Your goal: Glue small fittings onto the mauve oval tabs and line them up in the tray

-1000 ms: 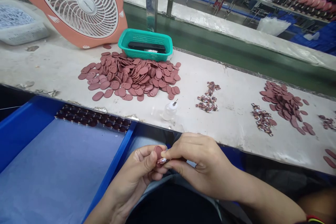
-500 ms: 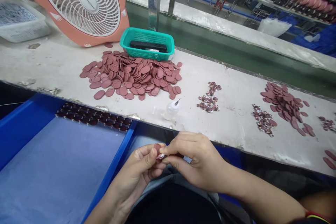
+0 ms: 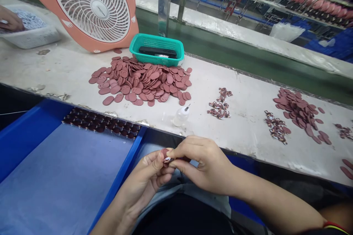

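Over my lap, my left hand (image 3: 150, 172) pinches a reddish-brown oval disc (image 3: 165, 152) between thumb and fingers. My right hand (image 3: 200, 163) is closed at the same spot, thumb and forefinger pressed on a small white and brown piece (image 3: 167, 159) against the disc. Fingers hide most of both parts. On the bench just beyond stands a small clear bottle (image 3: 181, 116) with a dark needle tip. Behind it lies a large pile of similar oval discs (image 3: 146, 80). Small brown and white figure-like pieces (image 3: 220, 104) are grouped to the right.
A teal basket (image 3: 132, 49) with a black object stands behind the pile, beside an orange fan (image 3: 132, 25). At far left, another person's hand (image 3: 11, 20) reaches into a white tub (image 3: 35, 40). A blue bin (image 3: 116, 176) with rows of dark pieces sits below the bench edge.
The view has shifted slightly. Another person's hand now shows in the white tub at far left. Both my hands keep hold of the disc and small piece, with only slight finger movement.
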`<action>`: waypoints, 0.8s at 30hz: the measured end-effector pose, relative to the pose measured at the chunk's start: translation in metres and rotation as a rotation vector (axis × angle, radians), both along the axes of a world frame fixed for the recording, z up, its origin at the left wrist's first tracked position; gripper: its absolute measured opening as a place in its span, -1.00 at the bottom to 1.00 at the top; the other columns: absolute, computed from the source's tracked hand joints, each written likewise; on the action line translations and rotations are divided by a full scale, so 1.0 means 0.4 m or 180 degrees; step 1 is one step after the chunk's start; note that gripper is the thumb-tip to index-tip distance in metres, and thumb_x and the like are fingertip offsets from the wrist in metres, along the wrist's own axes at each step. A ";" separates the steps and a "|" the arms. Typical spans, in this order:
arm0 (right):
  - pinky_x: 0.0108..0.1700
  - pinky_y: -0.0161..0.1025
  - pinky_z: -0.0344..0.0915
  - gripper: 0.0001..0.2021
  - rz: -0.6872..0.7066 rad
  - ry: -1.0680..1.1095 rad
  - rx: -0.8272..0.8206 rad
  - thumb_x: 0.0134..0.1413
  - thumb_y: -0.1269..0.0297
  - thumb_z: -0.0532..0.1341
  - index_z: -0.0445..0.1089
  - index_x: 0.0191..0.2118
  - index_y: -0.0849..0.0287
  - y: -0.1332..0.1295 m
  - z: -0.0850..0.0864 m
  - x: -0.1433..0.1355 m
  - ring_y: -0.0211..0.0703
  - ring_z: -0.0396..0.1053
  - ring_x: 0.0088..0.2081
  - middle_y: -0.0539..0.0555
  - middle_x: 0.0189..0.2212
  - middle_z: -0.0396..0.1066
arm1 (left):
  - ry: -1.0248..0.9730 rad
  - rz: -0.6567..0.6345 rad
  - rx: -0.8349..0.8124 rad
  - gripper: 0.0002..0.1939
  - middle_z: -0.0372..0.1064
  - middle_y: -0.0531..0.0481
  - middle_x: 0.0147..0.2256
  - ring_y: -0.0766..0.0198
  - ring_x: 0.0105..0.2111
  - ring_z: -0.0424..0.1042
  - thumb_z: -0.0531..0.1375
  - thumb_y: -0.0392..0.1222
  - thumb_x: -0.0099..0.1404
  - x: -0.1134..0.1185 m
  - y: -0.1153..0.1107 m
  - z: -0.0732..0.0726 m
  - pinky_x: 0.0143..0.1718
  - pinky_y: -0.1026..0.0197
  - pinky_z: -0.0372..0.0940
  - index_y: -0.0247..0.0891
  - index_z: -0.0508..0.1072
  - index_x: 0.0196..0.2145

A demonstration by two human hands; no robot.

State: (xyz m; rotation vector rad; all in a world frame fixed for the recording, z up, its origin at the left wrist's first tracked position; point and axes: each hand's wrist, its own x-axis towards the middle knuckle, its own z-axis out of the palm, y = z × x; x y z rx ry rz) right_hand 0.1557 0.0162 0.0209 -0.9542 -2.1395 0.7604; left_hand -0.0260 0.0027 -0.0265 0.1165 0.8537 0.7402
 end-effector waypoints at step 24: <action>-0.37 -0.40 0.29 -0.81 0.0055 0.0494 -0.0556 0.19 0.43 0.32 0.55 -0.08 0.14 0.014 0.012 -0.010 -0.33 0.36 -0.44 0.00 -0.41 0.48 | -0.0492 -0.0248 0.0465 -0.68 0.52 0.00 -0.42 0.40 -0.51 0.48 0.49 -0.02 0.01 -0.040 0.003 -0.003 -0.55 0.45 0.44 -0.27 0.63 -0.34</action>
